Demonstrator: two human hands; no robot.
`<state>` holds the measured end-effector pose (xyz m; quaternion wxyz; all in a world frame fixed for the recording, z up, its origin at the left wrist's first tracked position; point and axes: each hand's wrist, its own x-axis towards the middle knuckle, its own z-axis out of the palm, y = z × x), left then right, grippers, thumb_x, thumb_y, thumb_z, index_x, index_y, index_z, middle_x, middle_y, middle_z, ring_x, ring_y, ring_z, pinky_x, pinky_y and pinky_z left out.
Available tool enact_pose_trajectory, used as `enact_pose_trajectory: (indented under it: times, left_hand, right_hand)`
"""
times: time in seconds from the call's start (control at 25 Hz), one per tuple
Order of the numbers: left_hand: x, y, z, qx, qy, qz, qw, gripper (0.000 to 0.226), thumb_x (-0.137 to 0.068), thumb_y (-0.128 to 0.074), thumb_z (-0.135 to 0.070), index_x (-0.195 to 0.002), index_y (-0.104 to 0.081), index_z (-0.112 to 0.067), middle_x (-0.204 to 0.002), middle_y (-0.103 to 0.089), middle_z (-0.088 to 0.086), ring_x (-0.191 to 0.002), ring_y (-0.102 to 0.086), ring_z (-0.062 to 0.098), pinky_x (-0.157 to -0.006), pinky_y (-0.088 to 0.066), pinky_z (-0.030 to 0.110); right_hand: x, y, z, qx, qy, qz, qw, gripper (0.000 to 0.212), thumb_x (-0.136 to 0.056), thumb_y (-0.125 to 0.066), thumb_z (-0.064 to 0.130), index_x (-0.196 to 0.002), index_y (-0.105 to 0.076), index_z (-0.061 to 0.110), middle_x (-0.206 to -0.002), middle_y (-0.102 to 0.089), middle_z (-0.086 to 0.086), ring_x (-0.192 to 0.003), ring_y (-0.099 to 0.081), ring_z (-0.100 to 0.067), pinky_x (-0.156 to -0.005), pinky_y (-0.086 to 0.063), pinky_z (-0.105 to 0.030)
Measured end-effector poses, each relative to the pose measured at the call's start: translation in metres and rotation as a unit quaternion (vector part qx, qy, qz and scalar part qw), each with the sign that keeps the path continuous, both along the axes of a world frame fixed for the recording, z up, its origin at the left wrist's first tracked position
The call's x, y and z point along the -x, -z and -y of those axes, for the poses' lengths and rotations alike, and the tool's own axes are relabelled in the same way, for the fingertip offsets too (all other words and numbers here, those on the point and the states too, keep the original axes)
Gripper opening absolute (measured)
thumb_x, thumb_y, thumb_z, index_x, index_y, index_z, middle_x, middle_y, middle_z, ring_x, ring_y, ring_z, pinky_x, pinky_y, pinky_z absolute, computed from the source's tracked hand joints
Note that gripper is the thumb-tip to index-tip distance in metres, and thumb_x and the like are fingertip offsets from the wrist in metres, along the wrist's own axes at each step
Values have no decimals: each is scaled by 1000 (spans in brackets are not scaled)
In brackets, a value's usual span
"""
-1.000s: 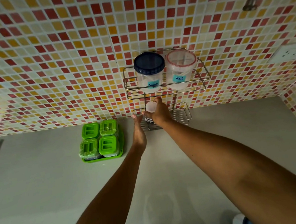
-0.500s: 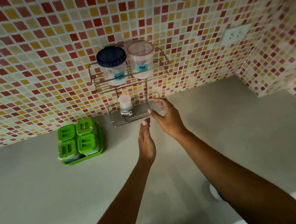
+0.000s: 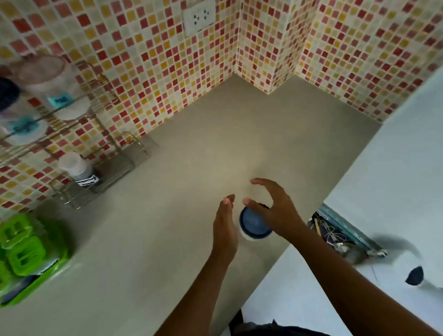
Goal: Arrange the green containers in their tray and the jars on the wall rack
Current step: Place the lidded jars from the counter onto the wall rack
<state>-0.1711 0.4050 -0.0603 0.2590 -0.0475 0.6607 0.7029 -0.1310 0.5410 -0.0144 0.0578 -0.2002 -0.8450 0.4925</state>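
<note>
blue-lidded jar (image 3: pixel 253 223) between open hands (image 3: pixel 250 219), on counter (image 3: pixel 142 258)

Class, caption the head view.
Both hands, left and right, open around a blue-lidded jar on the counter.

Walls: small mosaic tiles (image 3: pixel 165 64) in red, orange, yellow and cream, meeting in a corner ahead of me, with a stepped jog to my right.
Socket: a white outlet plate (image 3: pixel 199 16) set high in the tiles.
Counter: plain grey-beige countertop (image 3: pixel 212 141), matte.
Floor: pale white floor (image 3: pixel 420 174) to my right.
</note>
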Motion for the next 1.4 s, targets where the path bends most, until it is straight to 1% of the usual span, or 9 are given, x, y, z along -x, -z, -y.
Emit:
enact_pose_trajectory:
  times: [0.2, 0.32, 0.4, 0.56, 0.72, 0.88, 0.96, 1.16, 1.4]
  left_hand:
    - [-15, 13, -13, -2, 17, 67, 998, 52, -100, -33, -49, -138, -54, -19, -140, -58, 3, -128, -54, 18, -114, -39, 39]
    - [-13, 9, -12, 8, 23, 44, 999, 41, -101, -30, -50, -121, -62, -31, -121, -69, -12, -116, -61, 4, -100, -47, 25]
    - [-6, 3, -5, 11, 23, 22, 999, 50, -97, -28, -58, -122, -62, -31, -119, -69, -18, -110, -61, -5, -89, -46, 13]
    - [16, -8, 16, 27, -33, -7, 999, 76, -88, -23, -66, -140, -51, -18, -141, -55, 0, -129, -49, 13, -105, -35, 28]
    - [51, -26, 53, 34, -107, -35, 993, 67, -99, -17, -54, -142, -50, -15, -144, -53, 4, -132, -47, 16, -116, -31, 40]
    - [94, -47, 109, 37, -187, -67, 979, 80, -90, -18, -64, -142, -49, -13, -146, -51, 6, -136, -45, 19, -116, -30, 44]
    - [117, -53, 143, 38, -241, -82, 966, 82, -88, -18, -67, -144, -47, -14, -147, -50, 6, -136, -45, 20, -116, -30, 45]
    - [168, -54, 202, 26, -331, -72, 940, 81, -90, -17, -69, -149, -41, -17, -152, -45, 6, -142, -39, 22, -119, -25, 50]
    - [203, -48, 225, 14, -312, -83, 946, 63, -101, -16, -55, -154, -29, -23, -156, -35, -5, -147, -29, 18, -119, -20, 40]
  right_hand:
    - [-45, 34, -5, 76, -89, 94, 989, 103, -63, -92, 27, -147, -33, 25, -141, -44, 11, -127, -42, -5, -106, -36, -18]
    - [-40, 38, -1, 78, -20, 74, 994, 93, -65, -90, 33, -142, -38, 26, -132, -52, 12, -119, -51, -7, -92, -40, -6]
    - [-28, 33, -1, 100, 25, 63, 993, 83, -69, -85, 43, -139, -42, 28, -126, -55, 10, -115, -55, -10, -88, -47, -13]
    - [10, 23, 2, 148, 41, 59, 986, 77, -73, -80, 47, -137, -43, 24, -127, -57, 3, -116, -59, -19, -93, -56, -36]
    - [68, 12, 31, 136, -20, 32, 990, 72, -67, -87, 39, -129, -51, 26, -123, -61, 8, -112, -59, -11, -88, -52, -20]
    - [136, -7, 87, 105, -118, -13, 987, 78, -60, -91, 39, -125, -48, 34, -117, -53, 27, -105, -51, 18, -78, -45, 0]
    - [174, -17, 122, 71, -169, -46, 982, 83, -59, -92, 37, -127, -46, 33, -117, -47, 35, -106, -49, 17, -78, -42, 3]
    - [250, -21, 178, 12, -214, -95, 972, 98, -59, -93, 31, -140, -40, 21, -141, -46, 2, -127, -44, -11, -97, -47, -20]
    - [310, -14, 200, -42, -240, -57, 968, 96, -59, -94, 23, -140, -43, 13, -138, -52, -7, -129, -48, -23, -103, -49, -40]
